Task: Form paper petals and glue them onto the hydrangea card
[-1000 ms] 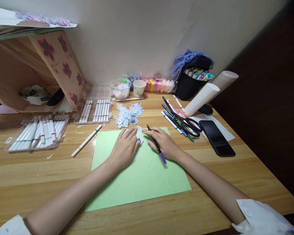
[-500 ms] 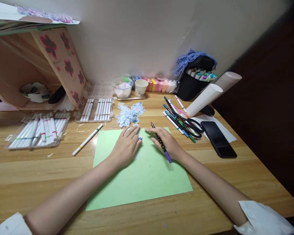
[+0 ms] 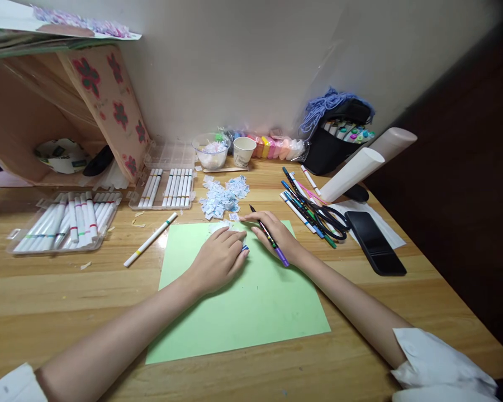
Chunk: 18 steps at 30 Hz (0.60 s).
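A light green sheet of paper point(image 3: 251, 312) lies on the wooden table under both hands. My left hand point(image 3: 220, 257) rests on its upper part, fingers bent. A small blue and white piece point(image 3: 245, 248) pokes out between thumb and forefinger, the rest hidden. My right hand point(image 3: 276, 237) keeps a black dotted marker point(image 3: 270, 237) with a purple end tucked against it, tip pointing up and left. Its stretched forefinger reaches a small paper scrap point(image 3: 233, 218) at the sheet's top edge. Just beyond is a pile of torn pale blue scraps point(image 3: 220, 200).
Left are a loose white marker point(image 3: 151, 240) and two plastic marker cases point(image 3: 62, 248). Behind stand a clear bowl point(image 3: 212, 159) and a paper cup point(image 3: 243, 151). On the right lie loose pens point(image 3: 297, 212), scissors point(image 3: 335, 220) and a phone point(image 3: 375, 243), near white tubes point(image 3: 352, 176).
My left hand has slid slightly toward me and right, with the blue piece moving along. The right hand has shifted left, its forefinger now at a paper scrap, the marker still held.
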{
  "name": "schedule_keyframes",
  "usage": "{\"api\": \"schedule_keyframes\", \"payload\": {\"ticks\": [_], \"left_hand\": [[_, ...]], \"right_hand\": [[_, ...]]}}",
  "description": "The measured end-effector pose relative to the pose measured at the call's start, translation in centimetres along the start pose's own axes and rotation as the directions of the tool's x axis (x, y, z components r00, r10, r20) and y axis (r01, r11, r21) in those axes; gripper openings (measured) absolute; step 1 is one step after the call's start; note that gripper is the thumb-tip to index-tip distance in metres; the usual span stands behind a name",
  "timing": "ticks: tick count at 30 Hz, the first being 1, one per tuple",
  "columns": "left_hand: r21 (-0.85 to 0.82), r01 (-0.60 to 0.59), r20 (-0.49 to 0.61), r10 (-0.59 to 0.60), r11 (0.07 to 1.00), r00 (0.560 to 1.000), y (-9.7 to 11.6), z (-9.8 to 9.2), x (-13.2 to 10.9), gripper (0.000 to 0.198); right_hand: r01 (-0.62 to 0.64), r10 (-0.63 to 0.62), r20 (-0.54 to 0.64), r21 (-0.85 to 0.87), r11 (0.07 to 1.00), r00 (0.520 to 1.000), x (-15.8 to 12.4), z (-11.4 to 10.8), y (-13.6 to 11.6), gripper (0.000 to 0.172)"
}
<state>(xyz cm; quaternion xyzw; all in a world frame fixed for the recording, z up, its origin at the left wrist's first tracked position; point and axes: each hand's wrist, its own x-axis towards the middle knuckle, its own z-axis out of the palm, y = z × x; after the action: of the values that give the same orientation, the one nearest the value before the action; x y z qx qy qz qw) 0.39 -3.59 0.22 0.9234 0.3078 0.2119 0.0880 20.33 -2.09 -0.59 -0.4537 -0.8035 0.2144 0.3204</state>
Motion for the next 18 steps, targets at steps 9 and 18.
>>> {"api": "schedule_keyframes", "payload": {"ticks": [9, 18], "left_hand": [[-0.195, 0.263, -0.215, -0.302, 0.945, 0.929, -0.29, -0.82, -0.57, 0.028], [-0.185, 0.083, -0.062, -0.096, 0.979, 0.993, -0.36, -0.80, -0.31, 0.025]], "right_hand": [[-0.029, 0.028, 0.007, 0.141, 0.990, 1.000, -0.60, -0.13, -0.69, 0.018], [-0.106, 0.100, 0.041, 0.190, 0.976, 0.994, -0.35, 0.03, -0.49, 0.010]]}}
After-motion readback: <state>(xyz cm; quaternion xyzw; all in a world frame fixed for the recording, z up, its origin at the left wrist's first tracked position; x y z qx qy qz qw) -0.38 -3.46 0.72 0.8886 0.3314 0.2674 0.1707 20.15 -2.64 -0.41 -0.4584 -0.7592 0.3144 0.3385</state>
